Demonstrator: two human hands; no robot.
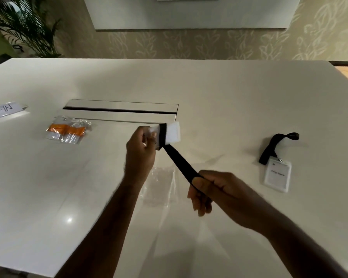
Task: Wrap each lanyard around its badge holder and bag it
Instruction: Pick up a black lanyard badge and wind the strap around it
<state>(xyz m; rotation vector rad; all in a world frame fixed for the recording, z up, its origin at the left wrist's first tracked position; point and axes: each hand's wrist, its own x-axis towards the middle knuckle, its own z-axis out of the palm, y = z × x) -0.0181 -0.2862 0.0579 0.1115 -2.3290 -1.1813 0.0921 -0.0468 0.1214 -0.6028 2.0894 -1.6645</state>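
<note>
left hand: raised above the table, fingers curled round a white badge holder.
black lanyard: one turn lay across the holder; the rest ran taut down to the right hand.
right hand: gripped the strap's loop end.
empty clear bag: flat on the table beneath the hands.
bagged orange lanyard: far left.
second badge holder: right, its black strap loose.
</note>
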